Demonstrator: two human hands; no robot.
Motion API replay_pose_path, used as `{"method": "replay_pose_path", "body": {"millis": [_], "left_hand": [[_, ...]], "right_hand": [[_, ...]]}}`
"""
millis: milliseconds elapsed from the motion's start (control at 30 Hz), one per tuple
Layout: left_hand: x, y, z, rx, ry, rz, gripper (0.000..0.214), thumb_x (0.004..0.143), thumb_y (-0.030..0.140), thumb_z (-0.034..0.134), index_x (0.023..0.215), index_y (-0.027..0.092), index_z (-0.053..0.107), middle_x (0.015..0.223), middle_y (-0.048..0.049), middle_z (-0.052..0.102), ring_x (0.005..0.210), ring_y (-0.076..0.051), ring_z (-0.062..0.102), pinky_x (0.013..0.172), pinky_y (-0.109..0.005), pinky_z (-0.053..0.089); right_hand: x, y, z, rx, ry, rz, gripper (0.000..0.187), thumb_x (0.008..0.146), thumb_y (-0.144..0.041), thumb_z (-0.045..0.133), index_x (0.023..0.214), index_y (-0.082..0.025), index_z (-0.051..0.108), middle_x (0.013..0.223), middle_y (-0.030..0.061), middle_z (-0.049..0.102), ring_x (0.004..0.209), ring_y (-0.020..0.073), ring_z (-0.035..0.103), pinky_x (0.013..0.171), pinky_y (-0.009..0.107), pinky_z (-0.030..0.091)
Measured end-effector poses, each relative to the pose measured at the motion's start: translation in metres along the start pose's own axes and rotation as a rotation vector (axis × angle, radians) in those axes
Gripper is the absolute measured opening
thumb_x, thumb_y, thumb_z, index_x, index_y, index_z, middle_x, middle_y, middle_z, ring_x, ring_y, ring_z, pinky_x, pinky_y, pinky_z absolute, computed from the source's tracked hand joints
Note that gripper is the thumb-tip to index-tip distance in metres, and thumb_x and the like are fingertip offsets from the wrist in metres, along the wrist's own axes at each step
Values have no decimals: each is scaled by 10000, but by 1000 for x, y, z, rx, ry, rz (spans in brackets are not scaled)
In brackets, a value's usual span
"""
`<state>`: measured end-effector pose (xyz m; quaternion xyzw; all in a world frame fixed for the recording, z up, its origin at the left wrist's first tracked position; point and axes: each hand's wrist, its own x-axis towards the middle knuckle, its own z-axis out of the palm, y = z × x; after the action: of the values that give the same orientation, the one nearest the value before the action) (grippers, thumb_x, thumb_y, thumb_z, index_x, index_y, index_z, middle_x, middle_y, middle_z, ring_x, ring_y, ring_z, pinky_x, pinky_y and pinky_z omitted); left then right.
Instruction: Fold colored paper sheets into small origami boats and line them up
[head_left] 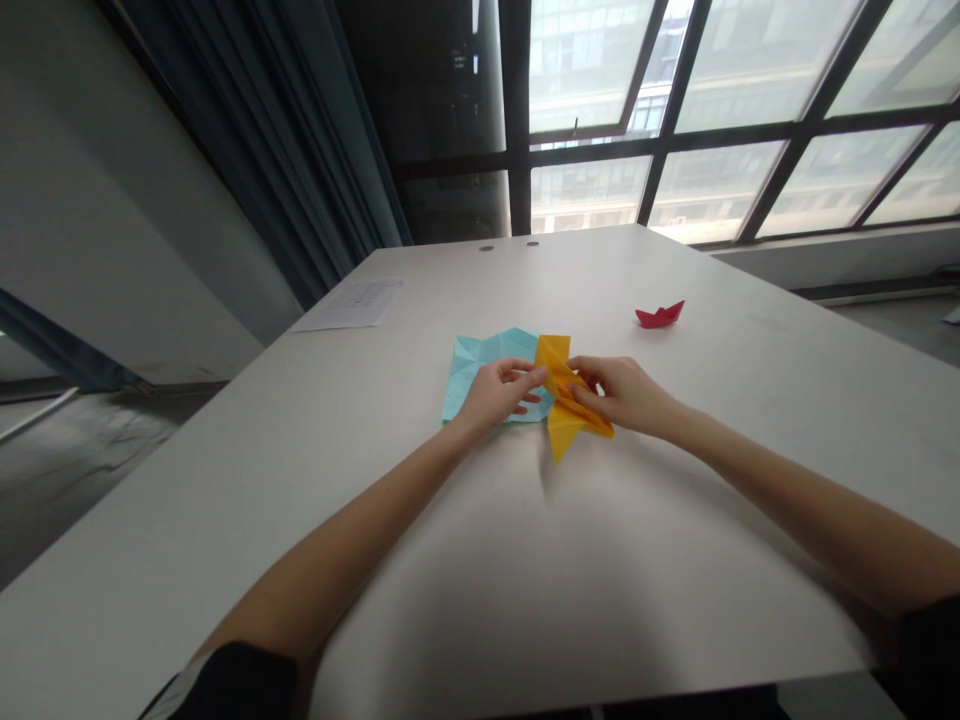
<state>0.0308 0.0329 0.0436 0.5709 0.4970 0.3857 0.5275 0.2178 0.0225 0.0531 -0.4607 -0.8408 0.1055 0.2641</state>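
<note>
Between my two hands is a sheet of yellow origami paper [564, 425], partly folded, with a pointed corner hanging toward me. My right hand [626, 393] pinches its right side between thumb and fingers. At its left edge, the fingertips of my left hand [499, 392] are closed on the paper. A creased light-blue paper [480, 350] lies on the table under and behind my left hand, and the yellow paper overlaps its right end. Some of the yellow folds are hidden by my fingers.
A small red paper boat [660, 316] sits farther back on the right. A printed sheet [352, 305] lies at the left edge of the white table [360, 570]. Two round spots [487, 248] mark the far end, below the windows. A dark blue curtain [300, 130] hangs at the left.
</note>
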Motion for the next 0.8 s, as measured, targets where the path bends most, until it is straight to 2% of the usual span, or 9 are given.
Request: {"method": "replay_pose_path", "body": {"millis": [133, 233, 367, 500, 600, 700, 767, 800], "left_hand": [[1, 0, 0, 13, -9, 3, 390, 632, 411, 702, 892, 156, 562, 844, -73, 665, 667, -159, 654, 520, -209, 474], [2, -2, 0, 5, -6, -25, 254, 665, 295, 656, 857, 157, 561, 778, -49, 659, 627, -134, 643, 510, -193, 474], [5, -7, 0, 3, 3, -32, 94, 706, 236, 536, 765, 164, 546, 729, -15, 634, 554, -102, 614, 472, -180, 464], [8, -10, -1, -51, 22, -47, 88, 693, 202, 495, 754, 159, 543, 695, -14, 614, 534, -105, 604, 446, -177, 457], [9, -9, -3, -183, 87, -69, 144, 699, 189, 487, 828, 155, 539, 724, -25, 620, 524, -108, 605, 440, -179, 457], [6, -5, -2, -322, 156, -55, 161, 729, 178, 471, 881, 153, 517, 785, -40, 632, 554, -101, 609, 482, -184, 481], [3, -2, -1, -385, 169, -30, 152, 751, 176, 470, 896, 152, 508, 823, -48, 635, 584, -95, 609, 508, -183, 493], [2, -2, -1, -407, 166, -19, 147, 760, 177, 474, 902, 153, 504, 836, -48, 635, 589, -91, 605, 512, -181, 496]], "right_hand": [[-1, -2, 1, -28, -62, -44, 256, 764, -225, 466, 962, -166, 616, 674, 15, 627, 581, 134, 547, 559, 239, 382], [-2, -2, 2, -36, -79, -68, 269, 763, -204, 461, 984, -164, 609, 689, 19, 628, 594, 137, 551, 567, 240, 385], [-2, -2, 1, 14, -32, -61, 261, 774, -216, 464, 992, -164, 596, 670, 9, 621, 569, 127, 535, 562, 237, 389], [-1, -2, -1, 183, 2, -51, 217, 812, -270, 455, 960, -181, 585, 751, 17, 643, 613, 127, 545, 569, 237, 415], [0, 5, 1, 333, 81, 7, 191, 829, -328, 460, 914, -188, 558, 803, 29, 639, 678, 144, 567, 576, 245, 435], [2, 15, 6, 495, 230, 90, 317, 796, -356, 518, 1069, -217, 435, 689, -21, 581, 582, 126, 548, 508, 233, 416], [2, 22, 9, 568, 286, 134, 407, 784, -361, 529, 1130, -237, 356, 645, -55, 544, 522, 114, 528, 469, 224, 398], [2, 24, 10, 576, 296, 140, 392, 783, -361, 526, 1118, -238, 363, 646, -56, 541, 518, 111, 528, 466, 223, 398]]}}
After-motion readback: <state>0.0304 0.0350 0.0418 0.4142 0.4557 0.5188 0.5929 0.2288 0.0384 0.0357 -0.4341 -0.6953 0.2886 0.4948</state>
